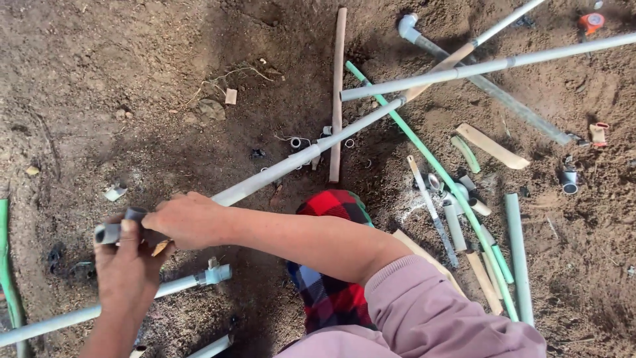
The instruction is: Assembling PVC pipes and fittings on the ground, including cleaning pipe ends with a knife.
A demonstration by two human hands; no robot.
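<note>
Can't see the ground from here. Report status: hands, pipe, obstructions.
Left hand gripping grey pipe fitting. Right hand on the same fitting, at the end of the long grey pipe. Loose pipes and offcuts scattered on the dirt.

bare dirt (119,73) left; crossed pipes (424,146) clutter right

You're in bright daylight, sun from upper right; the soil (583,265) there looks warm and well lit. Upper left and centre sit in broad soft shade, darker by the wooden stick (338,93). Long grey pipes (490,66) catch light w/ mild glare, no blown-out spots. Your left hand (126,265) and right hand (189,219) are slightly soft, some motion blur. Pink sleeve (430,318), close to the lens, is a bit out of focus. Slight wide-angle stretch at edges.
</note>
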